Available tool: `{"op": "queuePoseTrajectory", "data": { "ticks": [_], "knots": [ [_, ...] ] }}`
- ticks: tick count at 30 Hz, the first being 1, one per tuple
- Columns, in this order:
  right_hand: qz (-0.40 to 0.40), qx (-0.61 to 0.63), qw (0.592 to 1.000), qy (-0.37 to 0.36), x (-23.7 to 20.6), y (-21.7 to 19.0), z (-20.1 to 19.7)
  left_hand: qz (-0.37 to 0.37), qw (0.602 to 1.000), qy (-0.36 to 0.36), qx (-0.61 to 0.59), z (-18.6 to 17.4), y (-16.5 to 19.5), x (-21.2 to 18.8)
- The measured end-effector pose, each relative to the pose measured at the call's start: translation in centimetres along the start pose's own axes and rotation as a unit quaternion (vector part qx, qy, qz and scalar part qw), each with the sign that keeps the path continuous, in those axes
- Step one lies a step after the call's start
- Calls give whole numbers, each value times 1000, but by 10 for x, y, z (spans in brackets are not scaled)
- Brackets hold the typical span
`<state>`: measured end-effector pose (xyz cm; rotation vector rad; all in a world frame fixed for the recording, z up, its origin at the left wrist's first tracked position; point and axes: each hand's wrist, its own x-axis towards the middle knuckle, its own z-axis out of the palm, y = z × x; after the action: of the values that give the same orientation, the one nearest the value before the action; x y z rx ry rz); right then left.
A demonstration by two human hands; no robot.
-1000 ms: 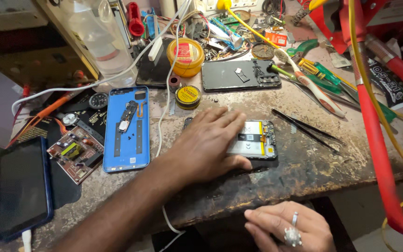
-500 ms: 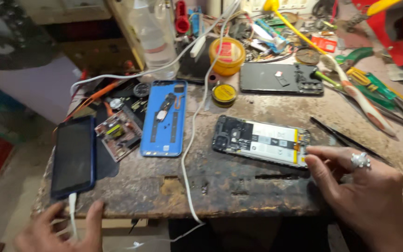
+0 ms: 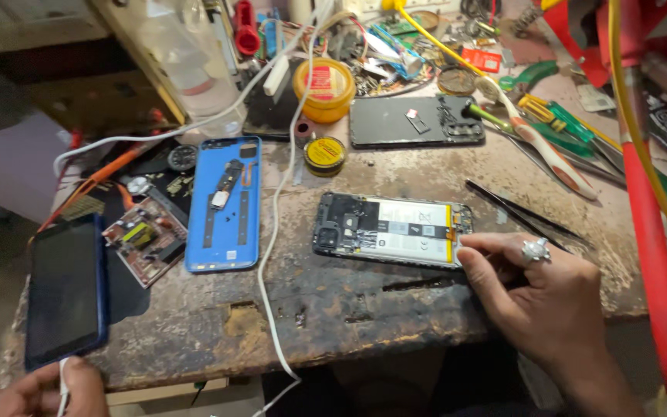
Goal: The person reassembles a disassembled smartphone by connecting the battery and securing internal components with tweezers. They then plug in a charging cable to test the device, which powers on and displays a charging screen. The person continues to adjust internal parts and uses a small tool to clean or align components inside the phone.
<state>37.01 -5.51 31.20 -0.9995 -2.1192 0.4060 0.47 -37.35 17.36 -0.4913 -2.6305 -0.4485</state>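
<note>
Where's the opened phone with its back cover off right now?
In the head view, the opened phone lies flat at the middle of the workbench, just right of the white cable, with the right hand touching its right end.

1. The opened phone point(image 3: 391, 230) lies mid-table point(image 3: 426, 301); the right hand point(image 3: 557, 309) sits at its right end, fingers point(image 3: 476, 245) touching that edge.
2. Left of the phone lies a back cover point(image 3: 225, 205), a cable point(image 3: 272, 255) running near to far between them.
3. Left of the cover lies a circuit board point(image 3: 144, 239); further left, a second phone point(image 3: 66, 289) at the near-left edge.
4. The left hand point(image 3: 48, 390) is at that phone's near end.
5. Far of the opened phone lie a small tin point(image 3: 324, 153) and a third phone point(image 3: 418, 121).
6. Tweezers point(image 3: 523, 210) lie right of the opened phone.
</note>
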Motion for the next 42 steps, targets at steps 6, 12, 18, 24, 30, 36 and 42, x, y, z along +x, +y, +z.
{"op": "queuePoseTrajectory", "data": {
  "ticks": [6, 12, 18, 24, 30, 36, 42],
  "knots": [
    [11, 19, 1000, -4, 1, 6, 10, 22, 997, 34, -69, 22, 5, 17],
    [65, 202, 975, 68, -28, 16, 18, 164, 826, -14, -539, 10, 67, -7],
    [126, 558, 793, -207, -92, 27, 10, 190, 591, -317, -717, -61, 246, -115],
    [213, 571, 783, -127, -96, 53, 0, 216, 615, -365, -665, -77, 280, -132],
    [254, 517, 817, -20, -51, 51, -25, 488, 685, -281, -463, -122, 328, -24],
    [119, 8, 992, -33, -10, 30, -29, 640, 634, -206, -382, -52, 351, 19],
    [80, -22, 996, -42, 17, 25, -19, 652, 585, -284, -391, -35, 353, 34]
  ]
}}
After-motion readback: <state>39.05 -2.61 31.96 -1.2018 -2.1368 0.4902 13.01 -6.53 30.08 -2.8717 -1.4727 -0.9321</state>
